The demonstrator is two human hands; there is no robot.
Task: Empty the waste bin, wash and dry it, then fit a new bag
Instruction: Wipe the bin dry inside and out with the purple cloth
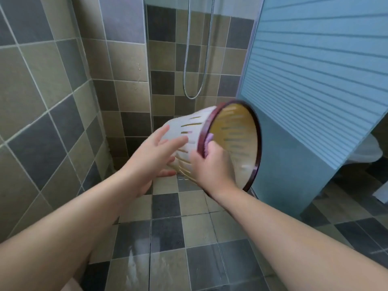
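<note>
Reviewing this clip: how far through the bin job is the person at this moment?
Emptying looks done: the waste bin, held tilted on its side, shows no rubbish or bag inside. In hand: the left hand steadies the slotted wall with straight fingers, while the right hand holds a purple cloth at the rim, washing or drying, unclear which. Still left: fitting a new bag.

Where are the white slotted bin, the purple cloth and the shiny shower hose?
White slotted plastic bin [186, 128], head view, on its outer wall.
Purple cloth [207, 141], head view, on the fold at the rim.
Shiny metal shower hose [185, 80], head view, on the hanging loop.
</note>
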